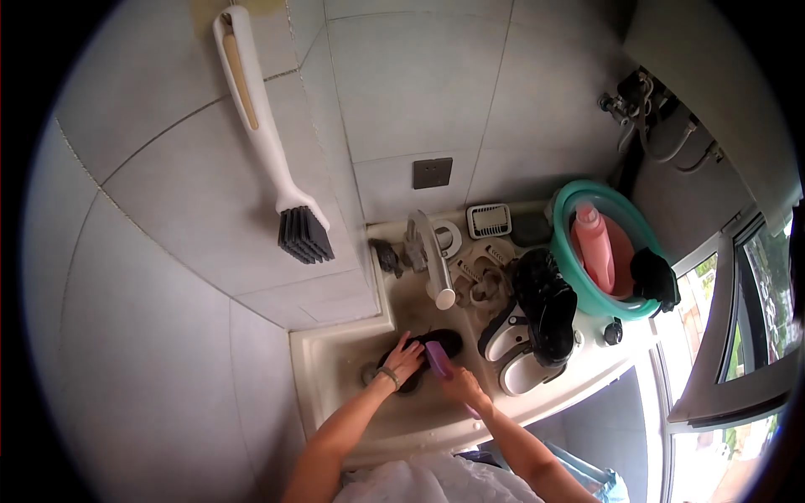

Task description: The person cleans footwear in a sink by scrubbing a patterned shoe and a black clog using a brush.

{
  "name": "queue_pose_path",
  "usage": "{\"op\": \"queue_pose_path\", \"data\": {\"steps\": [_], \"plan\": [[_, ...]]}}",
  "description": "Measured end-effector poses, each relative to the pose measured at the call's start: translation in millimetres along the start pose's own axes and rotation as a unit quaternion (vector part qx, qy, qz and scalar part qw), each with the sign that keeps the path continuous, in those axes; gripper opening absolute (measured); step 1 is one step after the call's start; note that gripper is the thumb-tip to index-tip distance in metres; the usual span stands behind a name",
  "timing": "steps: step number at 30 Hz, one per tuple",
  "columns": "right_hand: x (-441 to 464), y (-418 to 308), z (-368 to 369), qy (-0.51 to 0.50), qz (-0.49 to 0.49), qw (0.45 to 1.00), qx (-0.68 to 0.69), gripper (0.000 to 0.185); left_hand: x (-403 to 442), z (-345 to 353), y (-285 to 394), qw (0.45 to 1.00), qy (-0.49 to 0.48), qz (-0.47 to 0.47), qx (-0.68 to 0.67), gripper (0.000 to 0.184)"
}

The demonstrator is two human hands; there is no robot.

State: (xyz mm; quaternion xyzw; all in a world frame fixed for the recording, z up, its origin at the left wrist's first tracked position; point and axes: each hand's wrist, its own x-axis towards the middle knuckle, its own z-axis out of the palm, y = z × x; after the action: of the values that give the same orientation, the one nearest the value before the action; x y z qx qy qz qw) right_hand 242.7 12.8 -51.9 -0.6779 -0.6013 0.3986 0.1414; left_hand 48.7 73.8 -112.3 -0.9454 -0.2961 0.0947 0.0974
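Observation:
A dark, elongated item that looks like a black shoe (451,339) lies in the basin of the sink (340,356). My left hand (403,361), with a band at the wrist, presses on it and holds it, covering its middle. In my right hand (464,388) is a purple scrub brush (437,359), its fingers closed round the handle. The brush head touches or sits just over the shoe; its bristles are hidden. Directly beyond my hands, the faucet (436,272) reaches over the basin.
Right of the basin, black shoes (549,310) and white-and-dark clogs (524,373) crowd the ledge. A green tub (563,251) holds a pink bottle (594,251). A soap dish (489,221) stands at the back. On the left wall hangs a white long-handled brush (267,142).

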Motion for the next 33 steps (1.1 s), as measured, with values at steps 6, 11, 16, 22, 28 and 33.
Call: {"op": "queue_pose_path", "data": {"steps": [6,11,16,22,28,33], "plan": [[-2.3,-0.6,-5.1,-0.084,-0.021,0.992,-0.09,0.052,-49.0,2.9,14.4,0.866,0.095,-0.305,-0.384,0.084],[12.1,-34.1,-20.0,-0.002,-0.036,0.997,-0.068,0.059,-51.7,26.1,20.1,0.828,0.07,-0.319,-0.456,0.103],[43.2,-0.1,2.1,0.048,-0.012,0.997,-0.06,0.063,-29.4,40.0,29.7,0.818,0.072,-0.345,-0.456,0.068],[26.6,11.1,-8.0,0.06,-0.006,0.995,-0.074,0.052,-43.7,3.8,9.5,0.766,0.025,-0.302,-0.567,0.043],[-15.1,-22.0,-53.1,0.056,-0.08,0.995,-0.001,0.051,-59.3,-33.1,-28.7,0.679,0.02,-0.109,-0.726,0.038],[-42.8,-42.0,-89.7,-0.093,0.041,0.988,0.119,0.049,-25.0,-52.2,-54.4,0.62,0.091,0.044,-0.778,0.038]]}}
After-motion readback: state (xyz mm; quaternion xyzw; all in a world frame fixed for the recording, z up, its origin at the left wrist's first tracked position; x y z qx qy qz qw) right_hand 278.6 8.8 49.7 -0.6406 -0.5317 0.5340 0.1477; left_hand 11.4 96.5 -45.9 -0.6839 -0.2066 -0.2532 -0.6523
